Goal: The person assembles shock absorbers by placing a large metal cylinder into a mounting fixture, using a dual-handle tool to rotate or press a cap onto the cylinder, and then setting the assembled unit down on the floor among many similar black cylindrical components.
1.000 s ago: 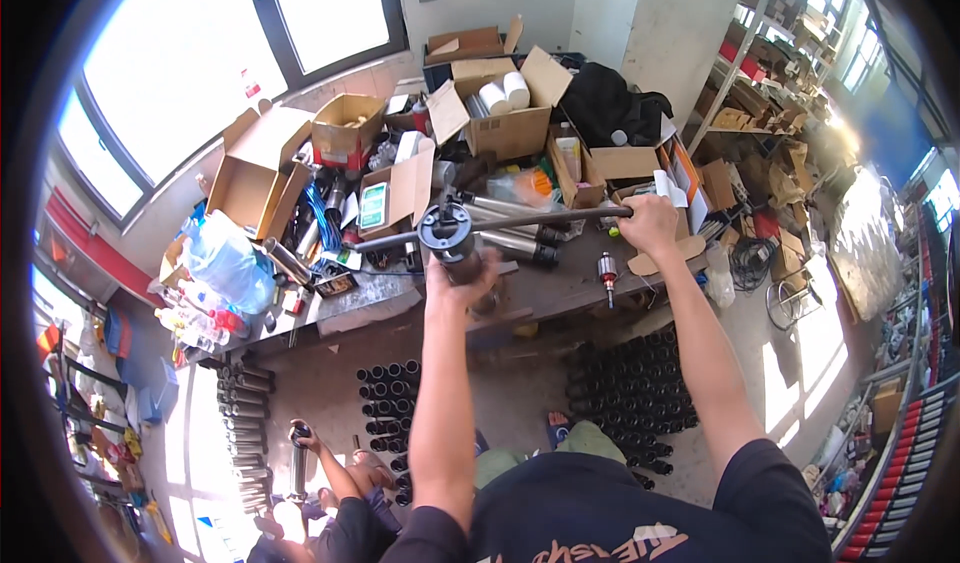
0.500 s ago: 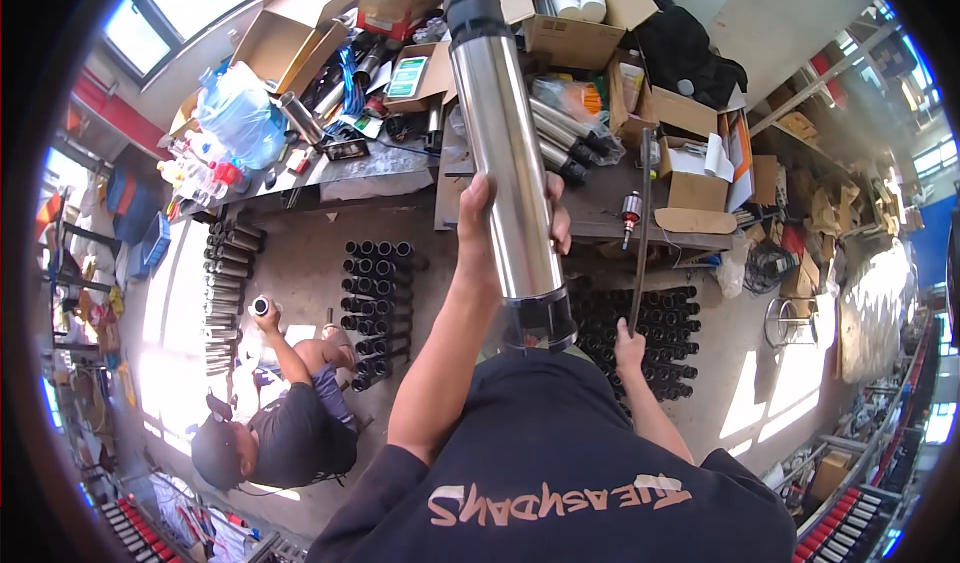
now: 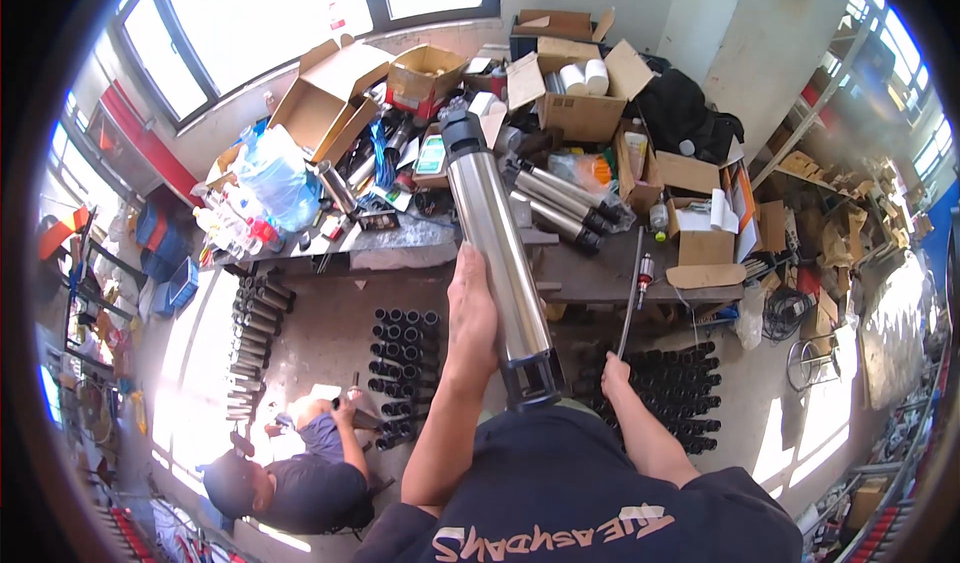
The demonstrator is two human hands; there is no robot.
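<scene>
My left hand point(image 3: 474, 303) is wrapped round a shiny steel cylinder point(image 3: 503, 253) with black end fittings, perhaps a pump body. It is raised in front of my chest, slightly tilted. Its far end has a black cap point(image 3: 461, 131); the near end has a black fitting with openings point(image 3: 532, 378). My fingers on its far side are hidden behind it. To the right, my right hand point(image 3: 616, 375) is closed round the lower end of a long thin metal rod point(image 3: 632, 293), which points away toward the bench. Rod and cylinder are apart.
A cluttered workbench point(image 3: 600, 273) ahead bears cardboard boxes point(image 3: 580, 115), more steel cylinders point(image 3: 560, 208) and plastic bags point(image 3: 280, 178). Black-ended tubes stand in rows on the floor point(image 3: 405, 363), with more at right point(image 3: 680, 393). A co-worker point(image 3: 300, 478) sits low at left.
The view has tilted up, showing more window and wall. The cylinder sits lower in view, still in my left hand; my right hand keeps the rod. The co-worker's arm has moved.
</scene>
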